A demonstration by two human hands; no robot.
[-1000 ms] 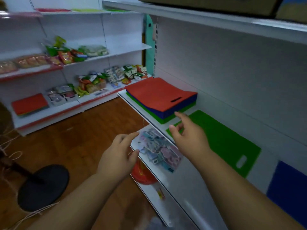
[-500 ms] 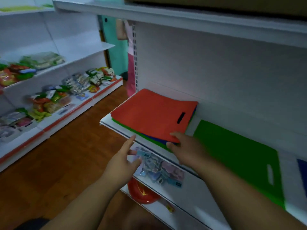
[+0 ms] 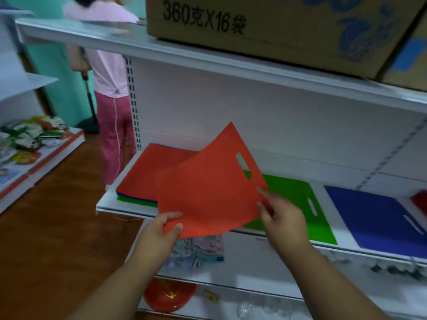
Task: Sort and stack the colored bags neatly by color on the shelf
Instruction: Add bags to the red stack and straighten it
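**A:** What are the hands holding?

**B:** Both hold one red bag. The left hand pinches its bottom corner, with the thumb on top and the fingers curled under. The right hand pinches the right edge between the thumb and the fingers.

**A:** Is the bag lying down?

**B:** No. It is up in the air and tilted, with one corner pointing up. Its handle hole is near the top right edge. It hangs in front of the shelf.

**A:** What is behind it?

**B:** A pile of bags sits at the left end of the shelf. The top one is red. Blue and green edges peek out below it. The held bag covers part of the pile.

**A:** And to the right?

**B:** A green bag lies flat just beside the pile. The right hand is in front of it. Next comes a blue bag, also flat. A bit of something red shows at the far right edge.

**A:** What else is there?

**B:** A brown box sits on the shelf above. A packet lies on the shelf below, and a red bowl sits lower still. A person in a pink top stands past the left end of the shelf. More snack packets are on another rack to the left.
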